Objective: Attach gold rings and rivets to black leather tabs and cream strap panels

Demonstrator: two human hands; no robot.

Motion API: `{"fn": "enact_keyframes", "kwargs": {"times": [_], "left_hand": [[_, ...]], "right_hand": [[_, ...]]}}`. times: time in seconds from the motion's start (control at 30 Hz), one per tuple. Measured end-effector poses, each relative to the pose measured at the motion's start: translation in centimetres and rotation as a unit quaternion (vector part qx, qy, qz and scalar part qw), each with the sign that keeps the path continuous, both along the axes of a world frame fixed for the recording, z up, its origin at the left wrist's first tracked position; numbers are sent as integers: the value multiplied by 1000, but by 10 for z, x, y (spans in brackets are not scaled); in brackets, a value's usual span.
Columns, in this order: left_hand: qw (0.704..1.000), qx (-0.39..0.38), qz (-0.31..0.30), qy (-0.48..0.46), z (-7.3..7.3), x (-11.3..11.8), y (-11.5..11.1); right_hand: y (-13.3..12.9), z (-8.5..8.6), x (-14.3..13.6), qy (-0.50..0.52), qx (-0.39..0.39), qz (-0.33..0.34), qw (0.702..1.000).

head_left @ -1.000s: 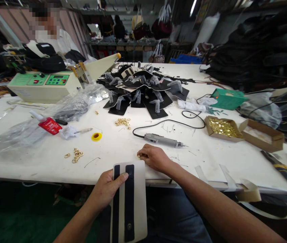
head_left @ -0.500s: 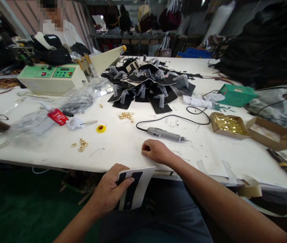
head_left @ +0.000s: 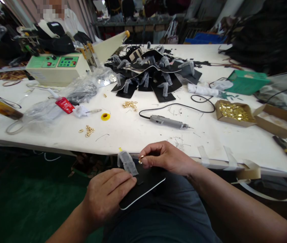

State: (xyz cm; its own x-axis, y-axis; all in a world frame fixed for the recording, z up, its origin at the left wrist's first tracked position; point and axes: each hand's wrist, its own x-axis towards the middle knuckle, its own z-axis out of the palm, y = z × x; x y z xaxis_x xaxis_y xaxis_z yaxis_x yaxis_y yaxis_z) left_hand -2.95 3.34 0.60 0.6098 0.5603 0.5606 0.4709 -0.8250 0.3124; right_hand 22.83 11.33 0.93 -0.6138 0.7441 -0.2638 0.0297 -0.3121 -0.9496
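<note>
One gold-tone metal fitting (head_left: 140,160) being pinched in R hand (head_left: 167,158), near plastic-wrapped strap (head_left: 128,163); L hand (head_left: 106,194) bracing blk panel (head_left: 144,189) over lap (head_left: 176,212), prob. for steadiness. Can't tell L grip, thumb hidden. Surface (head_left: 123,130) keeping spare fittings (head_left: 130,105) w/in reach.

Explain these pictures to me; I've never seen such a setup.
There is no robot: a person works bare-handed. The one camera sits on the head, looking forward and down. The left hand lies on a black panel above the lap; the right hand pinches a small gold fitting. On the table are a grey tool, loose gold pieces, a red bottle, a yellow roll and an open box of gold bits. Farther back are a machine and a heap of black panels.
</note>
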Motion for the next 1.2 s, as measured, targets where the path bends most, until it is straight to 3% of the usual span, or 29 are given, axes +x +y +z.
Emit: {"fn": "enact_keyframes", "kwargs": {"times": [0.17,0.43,1.2], "left_hand": [[997,48,-26,51,10,-1,-13],[996,74,-28,48,22,11,-14],[997,67,-7,35,20,25,-14]], "right_hand": [[-25,17,3,18,-7,66,998],[-37,20,3,-46,92,71,992],[-44,22,14,-70,139,58,986]]}}
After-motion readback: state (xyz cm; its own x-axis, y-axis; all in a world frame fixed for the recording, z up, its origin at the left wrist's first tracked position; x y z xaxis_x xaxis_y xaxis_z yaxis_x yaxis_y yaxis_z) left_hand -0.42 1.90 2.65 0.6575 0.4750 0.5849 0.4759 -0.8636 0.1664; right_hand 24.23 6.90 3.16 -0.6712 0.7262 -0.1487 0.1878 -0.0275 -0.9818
